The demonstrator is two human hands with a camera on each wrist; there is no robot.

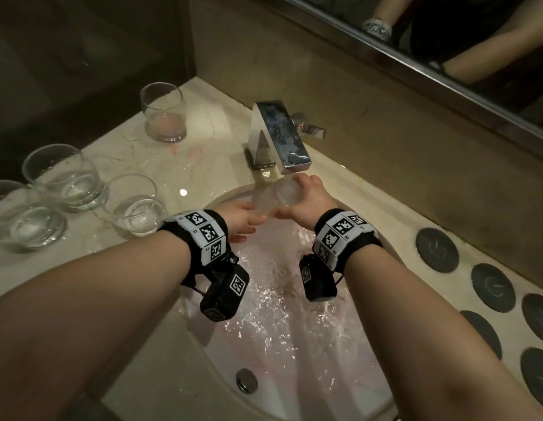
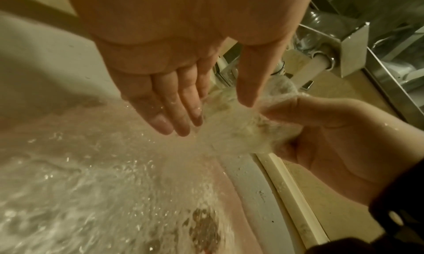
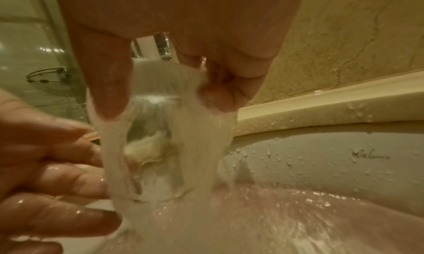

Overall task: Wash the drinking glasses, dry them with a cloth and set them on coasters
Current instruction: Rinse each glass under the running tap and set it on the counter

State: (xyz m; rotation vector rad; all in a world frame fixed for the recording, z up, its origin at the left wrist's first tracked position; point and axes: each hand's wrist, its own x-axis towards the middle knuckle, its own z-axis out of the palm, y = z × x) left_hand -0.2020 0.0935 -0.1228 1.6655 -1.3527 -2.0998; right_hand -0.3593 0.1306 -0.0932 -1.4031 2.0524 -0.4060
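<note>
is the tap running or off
Running: water pours from the faucet over the glass held in the right hand and splashes into the sink.

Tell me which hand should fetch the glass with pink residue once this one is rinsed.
Left. The left hand is open, fingers only touching the clear drinking glass under the tap, and is nearer the pink-stained clear glass. The right hand grips the rinsed glass.

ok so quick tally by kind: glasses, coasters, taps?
glasses: 5 (4 on the counter, 1 held by the right hand under the tap)
coasters: 5, dark round ones right of the sink
tap: 1
total: 11
</note>
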